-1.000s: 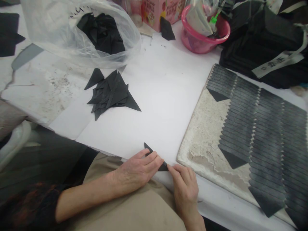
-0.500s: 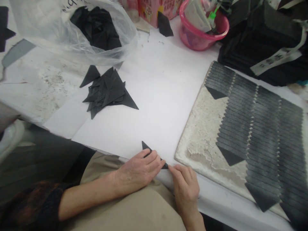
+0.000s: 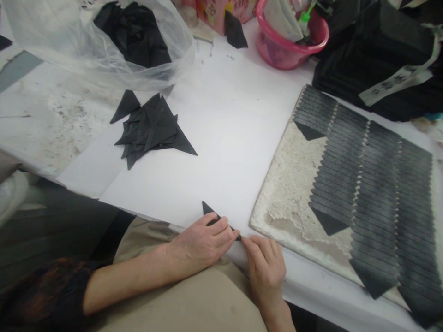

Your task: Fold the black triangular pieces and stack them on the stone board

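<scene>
Black pointed piece (image 3: 209, 210) resting between both hands at table edge

The piece is lying slantwise at the near edge of a white-covered table (image 3: 224, 133), just left of the near corner of a pale board (image 3: 284, 184). One tip is projecting past the left hand (image 3: 208, 240), pointing away from the person; the middle is being covered by that hand.

Left hand: the fingers are lying close together across the piece, holding it; the thumb's position cannot be told. Right hand (image 3: 266, 265): thumb and forefinger are closing narrowly on the other end of the piece; the remaining fingers are curling inward. The force of either hold cannot be told.

On the board, dark ribbed rows (image 3: 374, 180) are running side by side, several ending in points toward the near side. A loose pile of black pieces (image 3: 150, 127) is lying on the table well beyond the left hand, with a single piece (image 3: 126, 106) sitting at its upper left. Farther back, a clear plastic bag (image 3: 114, 69) is holding more black material (image 3: 138, 39). A pink basin (image 3: 277, 57) is standing beyond the board, containing assorted items, and a white label (image 3: 384, 90) is lying against a dark bulk (image 3: 377, 50) at the far right.
</scene>
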A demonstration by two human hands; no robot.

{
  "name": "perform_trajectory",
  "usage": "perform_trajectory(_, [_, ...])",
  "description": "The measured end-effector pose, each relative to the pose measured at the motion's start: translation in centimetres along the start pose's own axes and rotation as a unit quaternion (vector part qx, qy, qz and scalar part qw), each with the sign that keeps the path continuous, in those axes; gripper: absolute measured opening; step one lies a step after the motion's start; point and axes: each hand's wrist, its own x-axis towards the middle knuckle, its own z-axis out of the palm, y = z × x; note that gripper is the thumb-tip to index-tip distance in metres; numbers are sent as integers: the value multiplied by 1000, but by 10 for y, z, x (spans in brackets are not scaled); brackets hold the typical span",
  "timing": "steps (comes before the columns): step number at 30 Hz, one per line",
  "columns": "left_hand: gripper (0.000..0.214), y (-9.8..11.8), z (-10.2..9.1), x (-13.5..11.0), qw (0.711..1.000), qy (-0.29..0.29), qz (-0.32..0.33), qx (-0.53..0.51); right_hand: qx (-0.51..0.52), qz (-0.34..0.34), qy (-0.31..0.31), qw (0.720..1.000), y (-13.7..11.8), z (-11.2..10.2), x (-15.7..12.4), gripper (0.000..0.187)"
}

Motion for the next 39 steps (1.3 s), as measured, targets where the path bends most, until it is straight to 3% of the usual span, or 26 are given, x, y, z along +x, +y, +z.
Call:
perform_trajectory(7, [33, 0, -2, 0, 1000, -1, 3, 9, -14, -6, 3, 1000, 0, 1, -2, 22])
perform_trajectory(15, [34, 0, -1, -1, 1000, -5, 9, 7, 38, 57, 25, 997, -1, 1, 1, 15])
perform_trajectory(39, [36, 10, -1, 0, 998, -18, 11, 56, -67, -30, -11, 997, 4, -1, -13, 35])
